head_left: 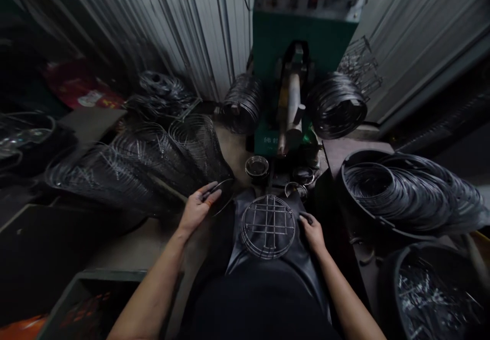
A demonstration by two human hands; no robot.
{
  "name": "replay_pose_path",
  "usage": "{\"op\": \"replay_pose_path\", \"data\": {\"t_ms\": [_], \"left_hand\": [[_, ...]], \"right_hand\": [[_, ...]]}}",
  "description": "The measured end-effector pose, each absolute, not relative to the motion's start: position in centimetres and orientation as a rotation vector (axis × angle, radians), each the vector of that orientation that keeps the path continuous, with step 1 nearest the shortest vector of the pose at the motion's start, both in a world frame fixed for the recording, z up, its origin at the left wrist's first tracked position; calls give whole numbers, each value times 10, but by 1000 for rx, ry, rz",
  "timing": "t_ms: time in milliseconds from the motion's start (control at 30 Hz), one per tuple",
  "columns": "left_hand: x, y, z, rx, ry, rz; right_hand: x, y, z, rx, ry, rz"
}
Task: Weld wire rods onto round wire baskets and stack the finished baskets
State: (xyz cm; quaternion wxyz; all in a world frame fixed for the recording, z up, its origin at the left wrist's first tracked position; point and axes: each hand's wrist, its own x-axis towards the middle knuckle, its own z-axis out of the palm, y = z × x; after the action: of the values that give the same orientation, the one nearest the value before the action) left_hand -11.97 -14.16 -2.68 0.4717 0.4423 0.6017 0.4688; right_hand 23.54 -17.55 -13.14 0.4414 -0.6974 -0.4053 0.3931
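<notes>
Beside the grid (269, 225), the left hand (198, 208) pinches curved wire (222, 181); whether the right hand (314, 232) grips anything is unclear.

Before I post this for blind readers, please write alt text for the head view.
A person's left hand holds thin curved wire beside a round wire grid lying on their lap, with the right hand near its other side. Ahead stands a green machine with looped wire bundles on both sides.
</notes>
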Motion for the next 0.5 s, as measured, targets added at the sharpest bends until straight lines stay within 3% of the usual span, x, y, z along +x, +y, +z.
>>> {"op": "replay_pose_path", "data": {"t_ms": [167,333,500], "left_hand": [[-99,-127,22,650,1033,1588],[-56,-129,26,419,765,1484],[-26,-143,12,265,679,1419]], "right_hand": [[215,-162,-81,-1614,-1067,939],[182,-173,-29,-1446,-1244,989],[160,-194,-25,-1420,-1277,1139]]}}
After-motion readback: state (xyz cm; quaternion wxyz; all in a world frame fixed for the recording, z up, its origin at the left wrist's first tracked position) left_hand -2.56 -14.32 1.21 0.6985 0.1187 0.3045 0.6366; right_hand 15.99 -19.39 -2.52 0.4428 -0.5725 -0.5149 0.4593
